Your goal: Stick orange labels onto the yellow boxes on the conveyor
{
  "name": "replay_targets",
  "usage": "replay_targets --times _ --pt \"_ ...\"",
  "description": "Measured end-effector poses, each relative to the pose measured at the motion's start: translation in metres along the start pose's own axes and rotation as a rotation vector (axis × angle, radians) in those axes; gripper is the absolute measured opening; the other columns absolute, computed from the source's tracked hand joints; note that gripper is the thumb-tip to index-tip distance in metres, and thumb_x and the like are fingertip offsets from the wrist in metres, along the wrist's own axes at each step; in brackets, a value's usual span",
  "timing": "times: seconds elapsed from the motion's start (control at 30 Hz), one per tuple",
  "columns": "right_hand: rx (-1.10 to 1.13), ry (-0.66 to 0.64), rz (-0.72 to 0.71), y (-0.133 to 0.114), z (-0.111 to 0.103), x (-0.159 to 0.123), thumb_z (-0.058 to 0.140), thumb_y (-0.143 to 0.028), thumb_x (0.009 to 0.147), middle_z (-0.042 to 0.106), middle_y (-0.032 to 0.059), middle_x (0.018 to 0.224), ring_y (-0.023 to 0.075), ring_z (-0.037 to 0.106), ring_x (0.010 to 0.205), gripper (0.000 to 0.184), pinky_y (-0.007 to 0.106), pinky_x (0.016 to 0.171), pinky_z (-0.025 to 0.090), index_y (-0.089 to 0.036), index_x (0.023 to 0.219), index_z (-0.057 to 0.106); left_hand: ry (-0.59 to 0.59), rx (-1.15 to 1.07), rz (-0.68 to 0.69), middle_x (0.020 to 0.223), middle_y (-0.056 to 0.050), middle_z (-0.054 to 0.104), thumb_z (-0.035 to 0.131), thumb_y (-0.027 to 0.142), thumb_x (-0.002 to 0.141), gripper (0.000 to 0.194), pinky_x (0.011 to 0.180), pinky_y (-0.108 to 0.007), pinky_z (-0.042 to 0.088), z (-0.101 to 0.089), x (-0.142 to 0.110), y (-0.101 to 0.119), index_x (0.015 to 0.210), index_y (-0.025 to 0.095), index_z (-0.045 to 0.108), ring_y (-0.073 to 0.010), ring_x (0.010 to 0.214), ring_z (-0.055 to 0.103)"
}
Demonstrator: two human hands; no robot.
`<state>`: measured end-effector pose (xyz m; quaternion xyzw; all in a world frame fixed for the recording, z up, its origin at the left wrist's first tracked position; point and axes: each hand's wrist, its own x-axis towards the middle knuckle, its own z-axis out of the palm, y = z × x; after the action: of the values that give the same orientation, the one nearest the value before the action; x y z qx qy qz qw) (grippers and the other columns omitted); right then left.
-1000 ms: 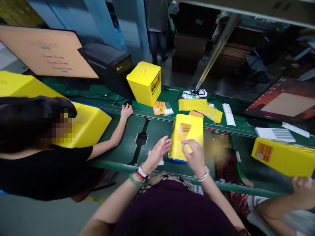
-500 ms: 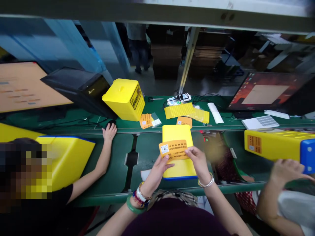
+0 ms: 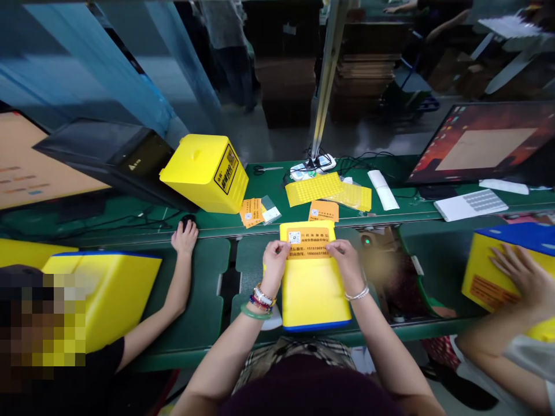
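An orange sticker with black print and a small square code lies across the far end of a yellow box with a blue edge. My left hand pinches the sticker's left edge between thumb and fingers. At its right edge my right hand has a similar pinch. I cannot tell whether the sticker's middle touches the box. More orange stickers lie on the green bench behind, with another orange sticker just beyond the box.
A yellow lidded bin stands back left beside a black computer case. Yellow perforated sheets and a white keyboard lie behind. A co-worker's hand rests on a mouse at left; another co-worker's hand touches a yellow box at right.
Both my hands have moved the sticker away from me to the box's far end and levelled it. The right co-worker's box has turned, its blue side now upward.
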<state>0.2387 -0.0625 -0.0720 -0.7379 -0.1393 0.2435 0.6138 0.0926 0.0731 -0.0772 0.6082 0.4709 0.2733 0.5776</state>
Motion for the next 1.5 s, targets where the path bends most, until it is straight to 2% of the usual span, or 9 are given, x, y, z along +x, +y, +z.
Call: replay_targets --times 0.2,0.47,0.93,1.1,1.27,1.33,1.4,1.43,1.5 --pt "-0.055 -0.016 -0.012 0.012 0.000 0.011 0.073 -0.040 0.069 0.058 0.0037 0.084 0.0198 0.054 0.081 0.020 0.034 0.076 0.042 -0.021 0.067 0.070 0.002 0.157 0.073 0.065 0.001 0.053 0.062 0.034 0.079 0.024 0.070 -0.029 0.038 0.002 0.010 -0.013 0.061 0.020 0.056 -0.0175 0.073 0.049" --pt "-0.137 -0.017 -0.045 0.015 -0.001 0.013 0.071 -0.046 0.071 0.057 0.0046 0.084 0.0202 0.052 0.080 0.025 0.035 0.075 0.041 -0.021 0.068 0.070 0.017 0.214 0.104 0.065 0.000 0.052 0.063 0.035 0.078 0.024 0.070 -0.029 0.038 0.003 0.012 -0.022 0.060 0.021 0.057 -0.0181 0.072 0.049" --pt "-0.180 -0.005 -0.083 0.024 -0.002 0.015 0.069 -0.042 0.074 0.054 0.0045 0.087 0.0187 0.050 0.078 0.023 0.033 0.070 0.040 -0.019 0.073 0.070 0.037 0.280 0.181 0.069 -0.001 0.055 0.064 0.034 0.080 0.021 0.072 -0.030 0.039 0.005 0.012 -0.028 0.064 0.021 0.062 -0.0188 0.075 0.051" --pt "-0.259 -0.001 -0.114 0.027 -0.003 0.015 0.066 -0.045 0.077 0.055 0.0051 0.087 0.0191 0.051 0.079 0.026 0.033 0.070 0.041 -0.019 0.073 0.069 0.051 0.352 0.218 0.071 -0.002 0.054 0.061 0.033 0.083 0.021 0.073 -0.031 0.039 0.006 0.010 -0.027 0.066 0.021 0.061 -0.0194 0.075 0.051" --pt "-0.529 -0.026 -0.268 0.023 -0.004 0.010 0.059 -0.042 0.084 0.056 0.0085 0.095 0.0240 0.053 0.091 0.022 0.037 0.080 0.043 -0.022 0.082 0.068 -0.035 0.626 0.343 0.084 -0.007 0.059 0.060 0.037 0.085 0.017 0.081 -0.037 0.041 -0.002 0.006 -0.012 0.082 0.021 0.062 -0.0254 0.087 0.054" --pt "-0.622 -0.022 -0.300 0.023 -0.006 0.009 0.056 -0.044 0.086 0.057 0.0105 0.099 0.0260 0.052 0.096 0.025 0.039 0.083 0.042 -0.022 0.091 0.067 -0.027 0.706 0.355 0.095 -0.012 0.062 0.061 0.042 0.084 0.026 0.088 -0.043 0.041 -0.005 0.003 -0.005 0.097 0.019 0.063 -0.0311 0.098 0.055" --pt "-0.654 -0.005 -0.267 0.026 -0.009 0.009 0.057 -0.050 0.085 0.058 0.0115 0.100 0.0271 0.053 0.096 0.034 0.039 0.083 0.043 -0.021 0.101 0.064 -0.006 0.714 0.378 0.111 -0.018 0.061 0.058 0.045 0.085 0.040 0.100 -0.050 0.035 -0.004 -0.002 0.001 0.114 0.017 0.060 -0.0368 0.116 0.050" --pt "-0.639 -0.002 -0.231 0.030 -0.011 0.009 0.058 -0.053 0.083 0.059 0.0117 0.101 0.0271 0.053 0.095 0.040 0.039 0.082 0.043 -0.020 0.105 0.063 -0.039 0.710 0.413 0.122 -0.019 0.059 0.055 0.045 0.087 0.045 0.107 -0.052 0.029 0.000 -0.004 0.003 0.123 0.018 0.056 -0.0378 0.126 0.044" --pt "-0.553 -0.025 -0.154 0.038 -0.015 0.009 0.056 -0.059 0.083 0.061 0.0117 0.101 0.0264 0.055 0.093 0.048 0.039 0.083 0.044 -0.020 0.110 0.061 -0.229 0.705 0.523 0.141 -0.016 0.049 0.048 0.043 0.091 0.050 0.116 -0.053 0.015 0.015 -0.009 0.006 0.136 0.020 0.048 -0.0345 0.141 0.029"
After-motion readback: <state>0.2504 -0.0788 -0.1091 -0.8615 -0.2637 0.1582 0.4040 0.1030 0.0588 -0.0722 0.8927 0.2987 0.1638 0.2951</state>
